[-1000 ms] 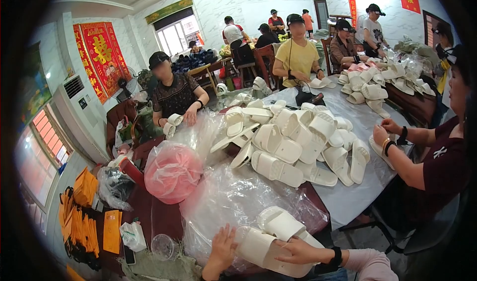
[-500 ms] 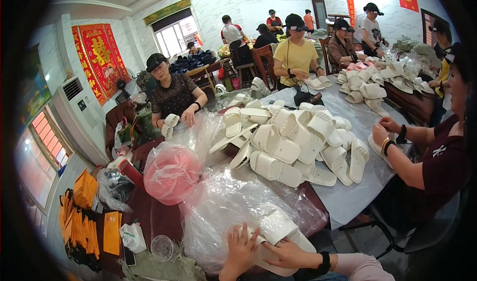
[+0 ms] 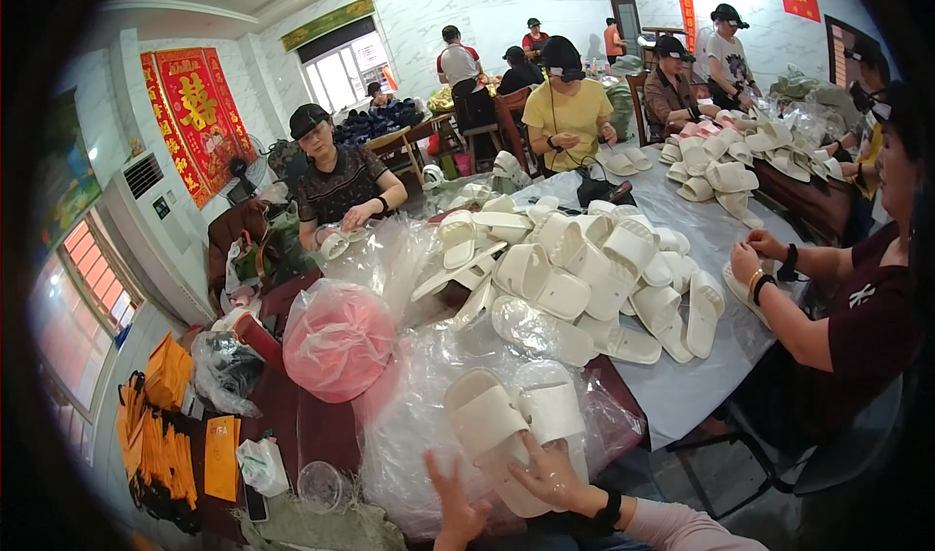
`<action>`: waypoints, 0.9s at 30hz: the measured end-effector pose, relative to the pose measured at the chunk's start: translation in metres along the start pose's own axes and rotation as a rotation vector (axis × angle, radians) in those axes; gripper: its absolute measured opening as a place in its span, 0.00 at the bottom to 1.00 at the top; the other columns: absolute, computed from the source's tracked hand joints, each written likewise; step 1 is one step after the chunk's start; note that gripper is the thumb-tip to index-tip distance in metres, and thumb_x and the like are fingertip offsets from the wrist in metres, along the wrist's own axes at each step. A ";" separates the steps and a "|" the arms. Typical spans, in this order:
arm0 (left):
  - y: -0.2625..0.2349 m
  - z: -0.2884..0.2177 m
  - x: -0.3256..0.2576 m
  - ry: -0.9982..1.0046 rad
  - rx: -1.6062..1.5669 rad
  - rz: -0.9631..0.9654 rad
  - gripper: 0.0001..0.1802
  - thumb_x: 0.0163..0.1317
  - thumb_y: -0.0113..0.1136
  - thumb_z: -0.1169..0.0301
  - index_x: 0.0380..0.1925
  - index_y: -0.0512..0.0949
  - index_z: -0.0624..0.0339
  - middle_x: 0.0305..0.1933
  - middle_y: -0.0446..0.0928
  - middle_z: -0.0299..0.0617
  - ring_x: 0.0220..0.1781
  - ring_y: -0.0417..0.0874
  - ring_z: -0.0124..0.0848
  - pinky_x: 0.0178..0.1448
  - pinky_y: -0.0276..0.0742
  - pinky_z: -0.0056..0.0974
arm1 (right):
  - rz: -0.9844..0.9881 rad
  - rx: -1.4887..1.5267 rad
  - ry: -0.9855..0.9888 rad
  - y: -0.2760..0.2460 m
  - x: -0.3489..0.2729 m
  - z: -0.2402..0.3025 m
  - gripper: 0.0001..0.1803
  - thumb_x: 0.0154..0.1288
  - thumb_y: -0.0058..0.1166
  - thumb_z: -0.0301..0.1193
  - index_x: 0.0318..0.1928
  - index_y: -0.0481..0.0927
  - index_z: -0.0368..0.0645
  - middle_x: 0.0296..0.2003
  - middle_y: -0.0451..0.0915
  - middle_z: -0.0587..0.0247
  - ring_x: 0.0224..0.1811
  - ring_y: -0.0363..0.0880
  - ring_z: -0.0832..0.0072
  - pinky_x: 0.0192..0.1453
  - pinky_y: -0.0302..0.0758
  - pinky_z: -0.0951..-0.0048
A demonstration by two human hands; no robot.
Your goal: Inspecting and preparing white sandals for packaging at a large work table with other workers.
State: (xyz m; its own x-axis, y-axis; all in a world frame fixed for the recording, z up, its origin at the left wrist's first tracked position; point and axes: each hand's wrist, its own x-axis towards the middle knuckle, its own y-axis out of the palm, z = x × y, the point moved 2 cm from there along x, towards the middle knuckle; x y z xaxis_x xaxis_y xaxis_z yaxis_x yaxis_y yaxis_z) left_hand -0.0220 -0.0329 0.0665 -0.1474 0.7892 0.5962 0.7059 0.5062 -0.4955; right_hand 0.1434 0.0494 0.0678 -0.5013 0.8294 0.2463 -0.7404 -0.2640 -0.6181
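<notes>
A pair of white slide slippers (image 3: 484, 421) stands toe-up, side by side, above the clear plastic bags at the near edge of the table. My right hand (image 3: 553, 477) grips the pair, its fingers tucked in below the broad straps. Left of the pair, my left hand (image 3: 456, 504) is open with fingers spread, apart from the slippers and holding nothing. Crumpled clear plastic (image 3: 414, 400) lies beneath and behind the pair. Just beyond rises a big heap of similar white slippers (image 3: 560, 288), its nearest ones partly covered by clear film.
A pink plastic-wrapped bundle (image 3: 339, 342) sits left of the heap. Orange pouches (image 3: 161, 444), a clear cup (image 3: 319, 486) and a phone (image 3: 255, 504) are at lower left. Co-workers sit across and to the right; one at right (image 3: 857, 307) handles a slipper near a chair.
The slipper pair has come up and away from me, from lying low to standing toe-up. My left hand has come off it and drawn back left; my right hand still holds it.
</notes>
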 end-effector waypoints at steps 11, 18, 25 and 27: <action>0.057 0.111 -0.063 -0.728 -0.781 0.144 0.23 0.63 0.52 0.75 0.59 0.64 0.63 0.54 0.74 0.46 0.55 0.75 0.38 0.56 0.72 0.42 | -0.112 -0.151 -0.084 0.035 0.024 0.008 0.30 0.61 0.52 0.39 0.59 0.65 0.35 0.37 0.77 0.43 0.45 0.74 0.48 0.56 0.59 0.51; 0.054 0.056 -0.026 -1.039 -1.294 0.029 0.22 0.62 0.57 0.74 0.56 0.67 0.65 0.53 0.75 0.44 0.51 0.77 0.33 0.58 0.72 0.38 | -0.092 -0.275 -0.159 0.045 0.054 -0.013 0.32 0.58 0.53 0.34 0.63 0.64 0.40 0.40 0.78 0.43 0.49 0.72 0.49 0.56 0.60 0.50; 0.050 0.063 -0.027 -0.916 -1.120 0.349 0.27 0.58 0.59 0.77 0.57 0.64 0.69 0.53 0.75 0.45 0.54 0.77 0.36 0.58 0.71 0.39 | -0.122 -0.403 -0.047 0.056 0.061 -0.036 0.34 0.59 0.50 0.35 0.67 0.60 0.43 0.37 0.78 0.44 0.48 0.72 0.49 0.56 0.62 0.46; 0.043 0.055 -0.021 -0.912 -1.008 0.471 0.26 0.56 0.62 0.77 0.56 0.68 0.67 0.53 0.75 0.41 0.52 0.76 0.32 0.58 0.71 0.36 | -0.163 -0.400 -0.036 0.050 0.060 -0.029 0.33 0.59 0.50 0.34 0.66 0.61 0.44 0.36 0.78 0.45 0.46 0.73 0.51 0.55 0.63 0.47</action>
State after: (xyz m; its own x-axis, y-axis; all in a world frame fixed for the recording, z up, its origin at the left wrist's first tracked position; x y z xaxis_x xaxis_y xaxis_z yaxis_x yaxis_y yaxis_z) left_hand -0.0268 -0.0089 -0.0020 0.1219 0.9491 -0.2906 0.9364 -0.0129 0.3508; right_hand 0.0888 0.1004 0.0305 -0.4128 0.8248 0.3865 -0.5828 0.0870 -0.8080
